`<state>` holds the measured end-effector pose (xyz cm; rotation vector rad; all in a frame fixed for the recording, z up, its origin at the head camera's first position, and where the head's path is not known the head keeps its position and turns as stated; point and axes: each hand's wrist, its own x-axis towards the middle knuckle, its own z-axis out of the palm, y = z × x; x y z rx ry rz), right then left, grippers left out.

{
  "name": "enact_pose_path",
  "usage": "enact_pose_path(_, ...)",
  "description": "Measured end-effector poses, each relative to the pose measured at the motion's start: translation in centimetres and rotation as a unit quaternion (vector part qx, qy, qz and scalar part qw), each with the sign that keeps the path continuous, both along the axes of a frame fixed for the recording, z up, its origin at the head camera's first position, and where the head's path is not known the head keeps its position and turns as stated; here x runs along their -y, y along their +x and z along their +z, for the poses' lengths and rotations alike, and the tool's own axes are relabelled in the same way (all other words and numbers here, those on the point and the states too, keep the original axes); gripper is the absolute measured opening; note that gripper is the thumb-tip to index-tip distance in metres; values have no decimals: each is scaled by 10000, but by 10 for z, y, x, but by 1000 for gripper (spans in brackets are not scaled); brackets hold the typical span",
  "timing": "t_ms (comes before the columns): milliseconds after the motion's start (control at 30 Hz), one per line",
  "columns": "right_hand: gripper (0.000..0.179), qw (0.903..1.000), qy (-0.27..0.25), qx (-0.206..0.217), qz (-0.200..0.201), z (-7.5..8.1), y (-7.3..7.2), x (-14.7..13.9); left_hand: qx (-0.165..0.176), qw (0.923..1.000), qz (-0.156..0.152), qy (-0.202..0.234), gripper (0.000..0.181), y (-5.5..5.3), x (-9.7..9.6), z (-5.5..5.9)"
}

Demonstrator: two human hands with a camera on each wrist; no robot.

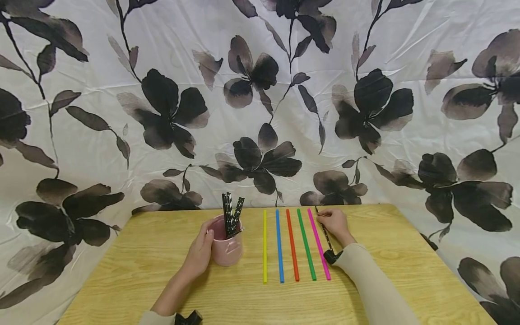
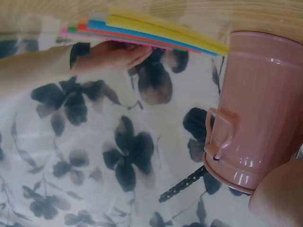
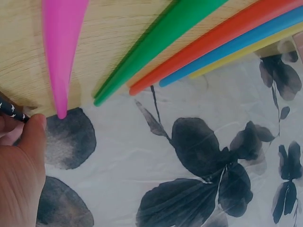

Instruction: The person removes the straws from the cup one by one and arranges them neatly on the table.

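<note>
My left hand [image 1: 198,253] grips the left side of a pink metal cup [image 1: 228,253] that stands upright on the table. Several black patterned paper straws [image 1: 227,216] lean in it; one dotted straw [image 2: 182,185] sticks out past the rim in the left wrist view. With thumb and fingers, my right hand [image 1: 335,224] pinches a black straw with white stars [image 3: 13,111] near its far end. That straw lies just right of a magenta straw [image 1: 318,243], roughly alongside it.
Left of the magenta straw lie a green straw [image 1: 306,243], a red straw [image 1: 292,246], a blue straw [image 1: 280,246] and a yellow straw [image 1: 265,246], spaced in a row on the wooden table [image 1: 243,302]. A floral cloth [image 1: 308,149] hangs behind the table's far edge.
</note>
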<state>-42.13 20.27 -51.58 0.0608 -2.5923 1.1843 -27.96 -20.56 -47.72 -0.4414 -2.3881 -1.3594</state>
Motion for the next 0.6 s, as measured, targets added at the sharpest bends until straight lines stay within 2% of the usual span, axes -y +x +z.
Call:
enact_pose_path(167, 17, 9998, 92, 95, -115, 1, -1, 1, 33, 9999, 88, 42, 35, 15, -10, 20)
enact_pose_path(233, 16, 9998, 113, 113, -130, 1, -2, 1, 73, 9998, 143, 90, 35, 16, -11, 22)
enact_pose_path(333, 17, 9997, 111, 131, -167, 1, -3, 0, 110, 9998, 120, 147, 35, 12, -10, 19)
enact_pose_path(533, 19, 9993, 78, 317, -182, 1, -4, 0, 72, 9999, 103, -22, 36, -4, 1, -3)
enact_pose_path(600, 19, 9993, 87, 325, -181, 1, -4, 0, 50, 9998, 142, -109, 36, -5, 2, -6)
